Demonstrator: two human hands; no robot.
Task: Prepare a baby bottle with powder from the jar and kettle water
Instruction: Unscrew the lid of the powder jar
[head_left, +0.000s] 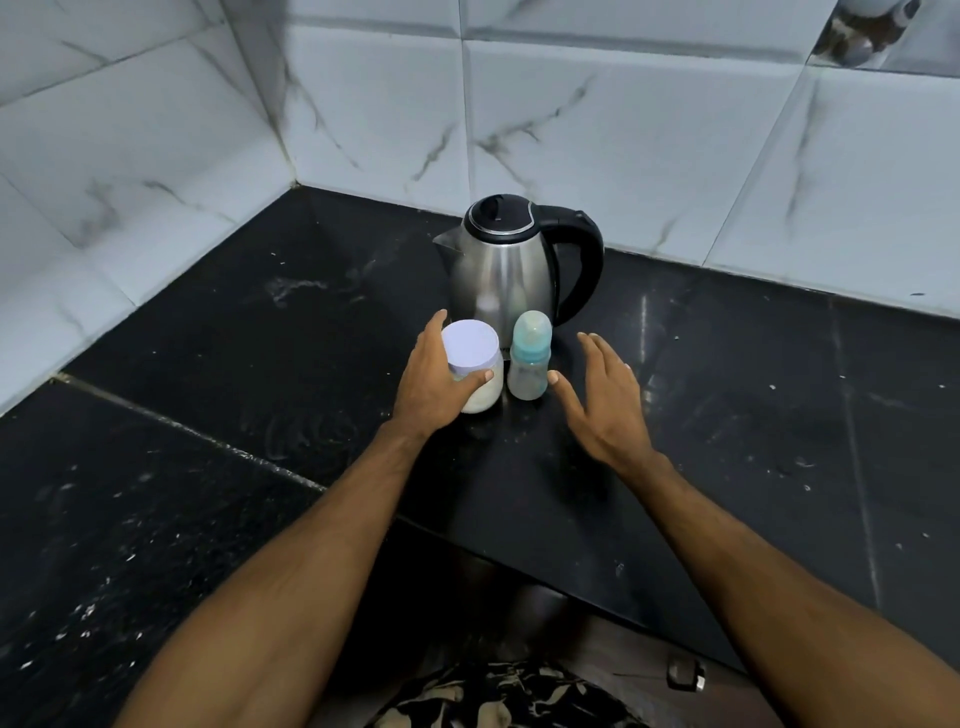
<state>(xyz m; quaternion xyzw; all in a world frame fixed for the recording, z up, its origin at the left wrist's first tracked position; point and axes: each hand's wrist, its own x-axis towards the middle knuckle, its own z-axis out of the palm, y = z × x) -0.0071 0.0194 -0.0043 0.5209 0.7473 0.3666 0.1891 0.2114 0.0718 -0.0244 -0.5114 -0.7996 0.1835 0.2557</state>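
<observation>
Marble-veined white tiles (597, 114) meet in a corner behind a black stone counter (218, 322), speckled with pale crumbs and a smear of something dried. Largest on it is the kettle (501, 260), steel-bodied with a black lid and handle, spout toward the left, standing near the back wall. Just in front of it, side by side and close together, stand the jar (475, 364) and the bottle (530, 356). The jar is squat and clear, capped by a flat white lid, with pale powder showing low in the glass. The bottle is slim, cloudy plastic with a teal collar and a domed cap still on; whether anything is inside it I cannot tell. The left hand (434, 379) wraps the jar, thumb across the front and fingers behind, gripping it. The right hand (602, 400) hovers just right of the bottle with fingers spread and relaxed, holding nothing, thumb tip very near the bottle's side. Nothing looks opened yet, so the task appears barely begun. The risks, as I judge them: jar and bottle stand so close that lifting or twisting the jar could knock the light, narrow bottle over; the kettle sits right behind both, and if it is hot, a knuckle could brush the steel; powder may spill when the lid comes off.
</observation>
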